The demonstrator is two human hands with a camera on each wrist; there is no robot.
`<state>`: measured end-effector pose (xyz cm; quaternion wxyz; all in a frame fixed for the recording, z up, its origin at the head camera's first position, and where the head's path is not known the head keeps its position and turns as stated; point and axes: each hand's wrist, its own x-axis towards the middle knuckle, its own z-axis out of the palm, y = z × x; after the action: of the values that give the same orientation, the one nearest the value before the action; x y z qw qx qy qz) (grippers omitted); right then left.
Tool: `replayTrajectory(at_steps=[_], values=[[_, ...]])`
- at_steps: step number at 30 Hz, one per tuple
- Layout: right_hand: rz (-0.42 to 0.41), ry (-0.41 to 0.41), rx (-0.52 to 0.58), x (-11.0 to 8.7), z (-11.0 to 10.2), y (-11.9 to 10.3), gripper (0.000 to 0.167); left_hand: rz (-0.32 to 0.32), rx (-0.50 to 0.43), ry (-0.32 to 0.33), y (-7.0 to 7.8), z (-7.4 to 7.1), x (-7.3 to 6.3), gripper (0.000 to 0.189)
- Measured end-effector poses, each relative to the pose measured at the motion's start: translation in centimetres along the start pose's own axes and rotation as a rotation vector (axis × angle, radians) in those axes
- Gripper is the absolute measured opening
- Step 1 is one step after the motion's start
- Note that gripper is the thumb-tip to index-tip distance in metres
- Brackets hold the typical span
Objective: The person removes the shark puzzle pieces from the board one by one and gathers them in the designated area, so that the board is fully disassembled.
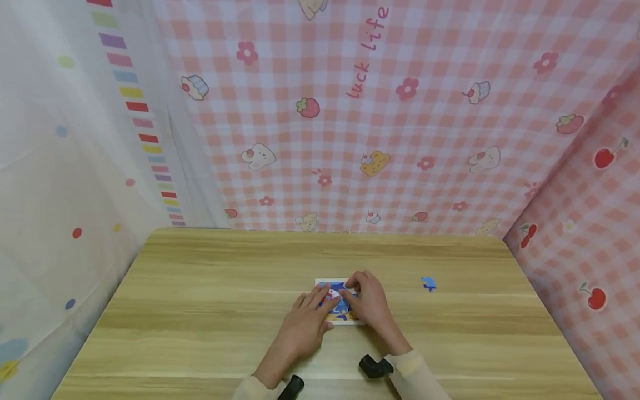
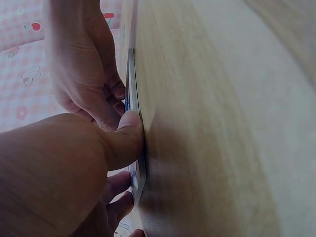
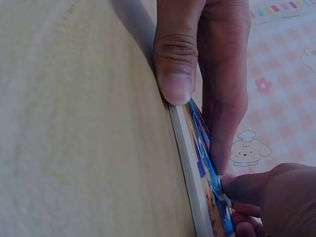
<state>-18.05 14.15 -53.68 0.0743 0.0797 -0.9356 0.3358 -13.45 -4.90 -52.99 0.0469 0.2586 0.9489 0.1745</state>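
Two bare hands at work on a picture board (image 1: 341, 307) lying flat on a wood-grain table (image 1: 200, 311). The left hand (image 1: 306, 325) covers the board's left part from the near side; its fingers are extended and slightly spread across the printed face, while its thumb (image 3: 177, 89) bears on the near edge (a pale, thick rim, clearest from the right wrist). The right hand (image 1: 370, 303) arches over the board's right part, fingers bent and tips at the surface; whether they pinch a piece I cannot tell, the contact being hidden. The board thus lies directly beneath both hands. A loose blue piece (image 1: 428, 284) rests on the table to the right of the right hand, well apart from it. Beyond the far table edge hangs a pink checked cloth (image 1: 340, 139) (lettered "luck life").
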Motion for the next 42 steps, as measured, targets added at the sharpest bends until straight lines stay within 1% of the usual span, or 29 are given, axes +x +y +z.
replayTrajectory(at_steps=[4, 9, 16, 21, 24, 27, 31, 36, 42], values=[[0.007, 0.012, 0.011, 0.0, 0.1, -0.1, 0.015, 0.0, 0.003, 0.003, -0.1, 0.1, 0.1, 0.053], [0.024, 0.02, 0.038, -0.1, 0.1, -0.2, 0.015, -0.01, -0.025, 0.004, -0.1, 0.2, 0.1, 0.053], [0.053, 0.022, 0.119, -0.1, 0.1, -0.1, 0.015, -0.016, -0.049, 0.022, 0.0, 0.0, 0.0, 0.052], [0.008, 0.02, 0.159, 0.1, 0.1, 0.1, 0.021, -0.016, -0.029, 0.032, 0.0, -0.2, 0.0, 0.052], [0.005, 0.009, 0.182, 0.0, 0.1, 0.3, 0.016, -0.012, -0.012, 0.032, 0.0, -0.4, 0.0, 0.052], [0.019, -0.003, 0.222, -0.2, -0.2, 0.5, 0.013, -0.003, 0.0, 0.026, 0.1, -0.5, -0.1, 0.052], [0.032, -0.003, 0.241, -0.5, -0.8, 0.8, 0.011, -0.001, -0.006, 0.027, 0.1, -0.3, 0.0, 0.052], [0.055, 0.007, 0.243, -0.6, -1.6, 1.3, 0.01, -0.002, -0.009, 0.04, 0.0, -0.3, 0.1, 0.053], [0.076, 0.006, 0.239, -1.0, -2.7, 2.2, 0.011, -0.006, -0.028, 0.034, 0.0, -0.3, -0.1, 0.053]])
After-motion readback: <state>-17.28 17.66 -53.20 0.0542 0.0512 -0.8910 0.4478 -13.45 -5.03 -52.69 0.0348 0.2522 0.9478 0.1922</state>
